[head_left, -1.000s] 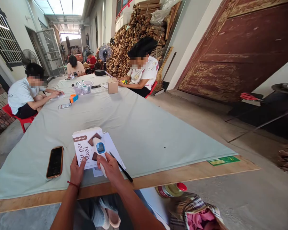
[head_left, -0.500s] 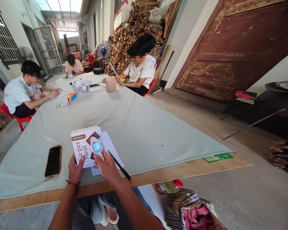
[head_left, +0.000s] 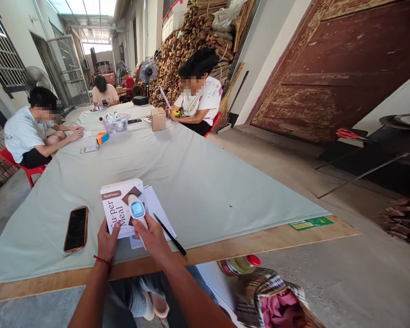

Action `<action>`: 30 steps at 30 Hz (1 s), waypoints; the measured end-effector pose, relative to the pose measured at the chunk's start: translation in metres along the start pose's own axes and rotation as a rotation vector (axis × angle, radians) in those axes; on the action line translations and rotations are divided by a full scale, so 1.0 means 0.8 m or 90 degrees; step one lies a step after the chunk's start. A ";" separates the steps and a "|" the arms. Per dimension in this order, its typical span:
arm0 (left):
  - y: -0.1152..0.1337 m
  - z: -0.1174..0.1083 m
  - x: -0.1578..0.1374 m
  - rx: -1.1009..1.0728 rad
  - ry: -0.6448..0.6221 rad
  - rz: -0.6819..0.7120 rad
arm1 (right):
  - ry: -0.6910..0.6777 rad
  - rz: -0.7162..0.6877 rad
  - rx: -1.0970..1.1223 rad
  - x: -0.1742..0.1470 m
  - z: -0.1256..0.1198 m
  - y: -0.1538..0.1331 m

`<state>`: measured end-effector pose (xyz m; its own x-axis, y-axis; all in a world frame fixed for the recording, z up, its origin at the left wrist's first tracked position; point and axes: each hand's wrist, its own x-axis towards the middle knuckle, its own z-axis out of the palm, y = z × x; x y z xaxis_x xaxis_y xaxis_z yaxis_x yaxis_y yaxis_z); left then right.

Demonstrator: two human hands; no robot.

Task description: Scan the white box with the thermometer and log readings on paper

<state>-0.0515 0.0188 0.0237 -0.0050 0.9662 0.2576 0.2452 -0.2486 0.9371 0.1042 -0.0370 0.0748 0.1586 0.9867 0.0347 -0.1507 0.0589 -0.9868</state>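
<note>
Both clamped: left grip (head_left: 107, 241) on box (head_left: 113, 208), lower edge; right grip (head_left: 153, 237) around white device (head_left: 137, 210), lower end.

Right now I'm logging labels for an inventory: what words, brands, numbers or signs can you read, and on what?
"NutriMotion": on the white box.
"u-per Meal": same box; preceding letter unclear.
Too small or blurred to read: handheld device's screen, green label, bottle label, pale phone's screen.
</note>
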 end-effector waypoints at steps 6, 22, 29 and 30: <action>-0.003 -0.003 0.000 0.022 -0.006 0.014 | -0.003 0.015 0.021 0.000 0.001 0.000; 0.001 0.001 0.000 -0.015 0.012 -0.016 | -0.004 0.034 0.076 0.001 0.000 0.008; 0.001 -0.001 -0.001 0.011 0.003 -0.009 | -0.002 0.040 0.068 -0.001 0.000 0.003; 0.001 -0.001 -0.001 0.009 0.003 -0.010 | -0.002 0.040 0.064 -0.002 0.000 0.002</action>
<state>-0.0519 0.0181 0.0243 -0.0128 0.9697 0.2438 0.2582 -0.2324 0.9377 0.1040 -0.0382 0.0733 0.1427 0.9894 -0.0260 -0.2575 0.0118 -0.9662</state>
